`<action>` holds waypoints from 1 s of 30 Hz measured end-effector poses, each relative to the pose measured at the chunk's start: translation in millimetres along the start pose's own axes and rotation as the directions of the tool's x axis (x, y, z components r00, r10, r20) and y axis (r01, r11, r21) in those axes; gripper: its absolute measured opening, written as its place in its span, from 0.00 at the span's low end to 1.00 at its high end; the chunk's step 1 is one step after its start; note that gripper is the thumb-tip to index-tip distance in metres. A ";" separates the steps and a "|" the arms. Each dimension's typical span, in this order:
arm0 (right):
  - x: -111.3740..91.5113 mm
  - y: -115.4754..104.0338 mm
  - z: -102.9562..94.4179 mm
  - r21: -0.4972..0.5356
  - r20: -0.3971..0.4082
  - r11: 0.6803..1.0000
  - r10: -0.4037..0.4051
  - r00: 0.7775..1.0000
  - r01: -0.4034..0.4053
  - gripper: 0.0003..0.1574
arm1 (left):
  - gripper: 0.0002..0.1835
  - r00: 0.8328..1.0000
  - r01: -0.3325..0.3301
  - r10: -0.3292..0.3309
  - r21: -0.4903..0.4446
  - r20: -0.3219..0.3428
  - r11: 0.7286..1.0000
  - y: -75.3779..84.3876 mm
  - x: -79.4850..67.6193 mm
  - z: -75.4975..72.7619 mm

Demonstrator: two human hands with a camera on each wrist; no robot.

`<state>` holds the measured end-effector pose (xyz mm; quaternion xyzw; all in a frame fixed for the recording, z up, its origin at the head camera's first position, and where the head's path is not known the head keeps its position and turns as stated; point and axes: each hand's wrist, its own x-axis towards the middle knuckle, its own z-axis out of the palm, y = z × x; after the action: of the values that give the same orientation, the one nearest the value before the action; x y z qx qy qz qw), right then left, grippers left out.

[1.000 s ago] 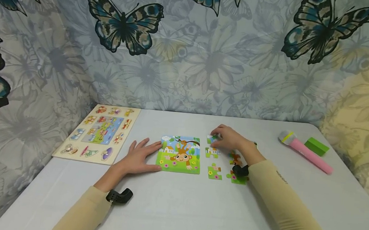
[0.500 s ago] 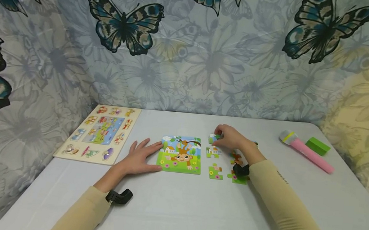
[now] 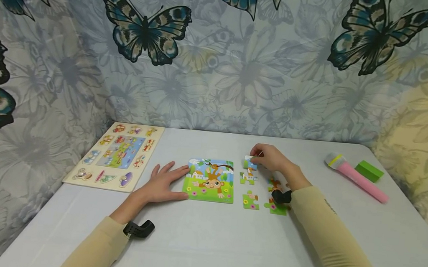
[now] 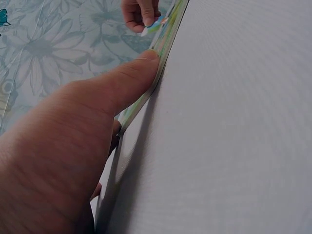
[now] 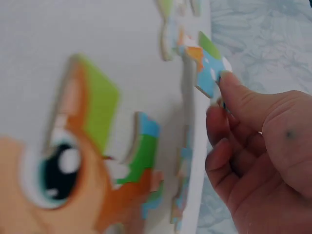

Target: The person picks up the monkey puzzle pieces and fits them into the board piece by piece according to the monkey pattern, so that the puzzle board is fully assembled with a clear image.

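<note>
My left hand (image 3: pixel 160 184) rests on the table with fingers spread, its fingertips and thumb at the left edge of a square monkey picture board (image 3: pixel 210 181). In the left wrist view the thumb (image 4: pixel 126 80) touches the board's edge. Right of the board, my right hand (image 3: pixel 270 158) pinches a jigsaw piece (image 5: pixel 208 70), blue with white, orange and green patches, between thumb and fingers. The piece is tilted up. Below it lie a jigsaw piece with a house (image 3: pixel 247 178) and a green flowered piece (image 3: pixel 251 200). Several more pieces (image 3: pixel 277 209) lie partly hidden under my right wrist.
A large wooden puzzle board (image 3: pixel 112 157) with small pictures lies at the left. At the right lie a pink toy microphone (image 3: pixel 361 180) and a green block (image 3: pixel 369 171). A butterfly-patterned cloth (image 3: pixel 249 69) hangs behind the white table (image 3: pixel 198 241).
My right hand has taken the upper jigsaw piece between its fingers and tilted it up, shifting slightly right. The left hand stays at the monkey board.
</note>
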<state>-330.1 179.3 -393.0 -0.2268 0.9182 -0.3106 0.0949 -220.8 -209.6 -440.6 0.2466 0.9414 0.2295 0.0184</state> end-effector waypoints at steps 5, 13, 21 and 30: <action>1.0 -1.1 -6.0 0.054 0.018 0.998 -0.027 0.999 0.026 0.05 | 0.47 1.000 -0.005 0.005 -0.002 0.001 1.000 0.4 0.5 1.4; 9.0 -29.3 2.5 0.148 0.035 0.985 -0.090 0.995 0.084 0.06 | 0.47 1.000 -0.002 0.002 0.004 -0.013 1.000 -1.7 -0.8 0.7; 25.7 -61.0 27.9 0.174 0.069 0.977 -0.137 0.988 0.123 0.06 | 0.48 1.000 -0.006 0.006 0.002 -0.004 1.000 -1.6 0.2 4.0; 44.6 -86.8 58.9 0.202 0.107 0.970 -0.156 0.982 0.132 0.07 | 0.47 1.000 -0.007 0.007 0.002 -0.016 1.000 1.9 0.3 2.3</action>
<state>-319.7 66.0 -387.8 -0.3009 0.8572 -0.3903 0.1496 -219.8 -207.0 -441.7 0.2479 0.9409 0.2304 0.0100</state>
